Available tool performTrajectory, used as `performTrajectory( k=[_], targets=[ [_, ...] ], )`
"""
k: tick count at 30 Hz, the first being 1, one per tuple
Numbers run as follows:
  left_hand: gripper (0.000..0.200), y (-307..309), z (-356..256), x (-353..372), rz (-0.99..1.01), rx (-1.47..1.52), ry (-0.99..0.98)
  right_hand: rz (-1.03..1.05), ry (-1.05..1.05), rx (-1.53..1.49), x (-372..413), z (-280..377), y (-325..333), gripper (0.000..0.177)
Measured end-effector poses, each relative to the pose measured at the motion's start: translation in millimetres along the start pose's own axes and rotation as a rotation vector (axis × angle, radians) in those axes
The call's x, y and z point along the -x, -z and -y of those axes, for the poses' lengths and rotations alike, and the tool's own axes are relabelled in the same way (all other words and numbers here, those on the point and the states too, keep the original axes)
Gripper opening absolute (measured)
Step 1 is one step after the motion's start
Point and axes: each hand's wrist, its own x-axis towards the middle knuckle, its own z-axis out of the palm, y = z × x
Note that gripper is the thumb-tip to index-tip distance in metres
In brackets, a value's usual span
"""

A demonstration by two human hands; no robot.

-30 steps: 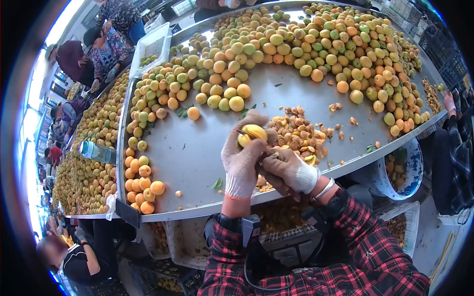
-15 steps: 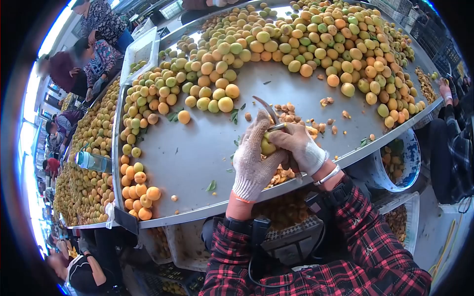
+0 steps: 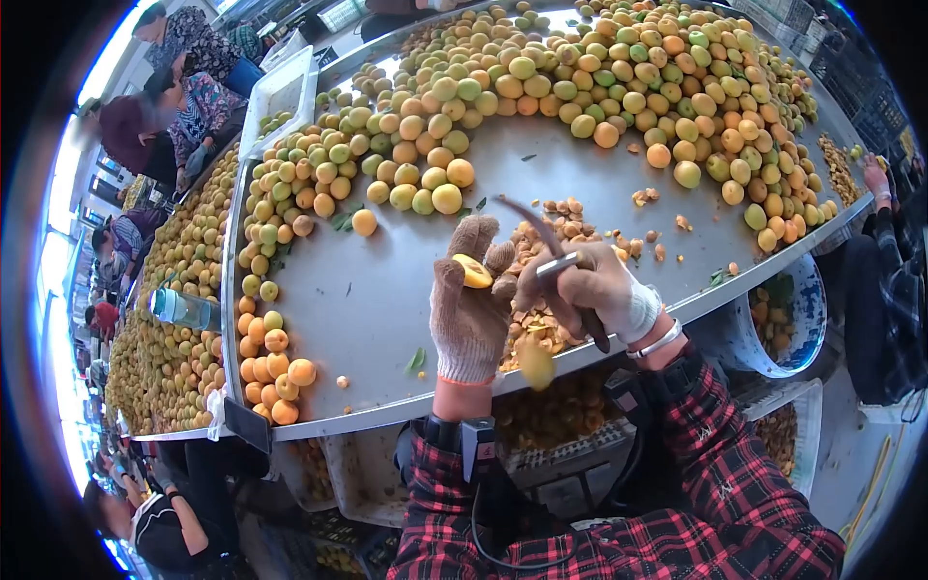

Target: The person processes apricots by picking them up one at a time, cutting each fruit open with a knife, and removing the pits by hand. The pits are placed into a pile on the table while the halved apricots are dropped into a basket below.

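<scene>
My left hand (image 3: 471, 314), in a white and brown glove, holds a cut yellow-orange fruit half (image 3: 472, 272) between thumb and fingers, cut face showing. My right hand (image 3: 590, 290), also gloved, grips a curved knife (image 3: 537, 228) whose blade points up and to the left. Between and below the hands, a blurred yellow fruit piece (image 3: 536, 362) hangs in mid-air over the table's front edge. Behind the hands lies a heap of pits and cut pieces (image 3: 565, 224) on the metal table (image 3: 387, 300).
Whole fruit (image 3: 619, 77) is piled along the back and left of the table. A blue-white bucket (image 3: 810, 314) stands at the right, crates (image 3: 362, 478) below the front edge. A bottle (image 3: 184, 309) is at the left. Several people are around; a co-worker's hand (image 3: 876, 179) is far right.
My hands have moved apart. The fruit they held together is now cut, with one half in my left hand and a piece in the air below. The knife is away from the fruit.
</scene>
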Motion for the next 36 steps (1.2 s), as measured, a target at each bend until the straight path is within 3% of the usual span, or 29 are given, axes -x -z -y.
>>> performTrajectory(
  k=[2, 5, 8, 10, 12, 13, 14, 15, 16, 18, 20, 22, 24, 26, 28, 30, 32, 34, 35, 36],
  targets=[
    [0.058, 7.9, 1.5, -6.3, 0.021, -0.139, 0.026, -0.101, -0.084, 0.04, -1.7, 7.6, 1.7, 0.027],
    [0.059, -5.6, 12.8, -3.5, 0.045, -0.129, 0.073, -0.172, 0.13, -0.258, -9.3, -4.9, 12.2, 0.033],
    [0.063, -9.7, 22.8, -2.8, 0.117, -0.133, 0.13, -0.365, 0.153, -0.248, -14.6, 5.5, 6.6, 0.03],
    [0.063, -17.9, 28.5, -2.1, 0.249, -0.221, 0.159, -0.302, 0.031, -0.141, -13.5, 4.9, 14.7, 0.023],
    [0.053, -5.4, 35.1, -0.9, 0.235, -0.175, 0.154, -0.202, 0.186, 0.415, -17.4, -6.9, 7.1, 0.019],
    [0.048, 6.2, 37.3, 2.2, 0.158, -0.496, 0.102, -0.18, 0.191, 0.67, -20.7, -14.9, 8.3, 0.02],
    [0.044, 16.1, 39.6, 3.6, 0.076, -0.815, 0.046, -0.179, 0.19, 0.67, -21.3, -20.7, 10.2, 0.02],
    [0.038, 18.0, 42.4, 2.2, 0.051, -0.946, 0.017, -0.174, 0.25, 0.786, -22.0, -22.1, 8.9, 0.022],
    [0.038, 19.0, 44.6, 2.6, 0.05, -0.947, 0.016, -0.169, 0.311, 0.902, -22.6, -22.8, 7.5, 0.023],
    [0.042, 16.8, 47.3, 1.9, -0.073, -0.136, 0.132, -0.167, 0.274, 0.87, -22.7, -22.7, 4.7, 0.024],
    [0.043, 10.5, 47.1, 1.7, -0.132, -0.028, 0.174, -0.224, 0.269, 0.966, -21.9, -24.9, -1.0, 0.024],
    [0.045, 10.2, 47.4, 1.8, -0.196, 0.079, 0.213, -0.291, 0.311, 0.938, -25.5, -31.9, -2.9, 0.018],
    [0.047, 12.9, 48.7, 0.6, -0.225, -0.17, 0.157, -0.428, 0.373, 0.833, -27.3, -32.8, -2.9, 0.021],
    [0.048, 9.7, 48.9, -1.3, -0.227, -0.171, 0.164, -0.447, 0.422, 0.675, -26.5, -24.9, 4.7, 0.024],
    [0.048, 0.7, 45.0, 1.5, -0.231, -0.173, 0.174, -0.413, 0.078, -0.141, -19.6, -3.9, 12.2, 0.024],
    [0.047, -7.7, 40.3, 5.3, -0.27, -0.435, 0.291, -0.492, 0.167, -0.22, -23.5, -2.3, 10.6, 0.022],
    [0.045, 4.7, 52.1, 5.8, -0.306, -0.491, 0.296, -0.505, 0.278, -0.39, -23.2, -1.8, 11.9, 0.028],
    [0.043, 33.2, 62.7, 7.8, 0.128, -1.458, -0.127, -0.558, 0.281, -0.431, -24.9, -1.9, 9.8, 0.027],
    [0.029, 43.1, 70.8, 6.2, -0.107, -0.763, 0.16, -0.591, 0.304, -0.444, -25.4, -2.9, 9.5, 0.022],
    [0.029, 37.0, 69.4, 8.0, -0.106, -0.763, 0.165, -0.623, 0.326, -0.457, -25.6, -4.0, 9.3, 0.017]
  ],
)
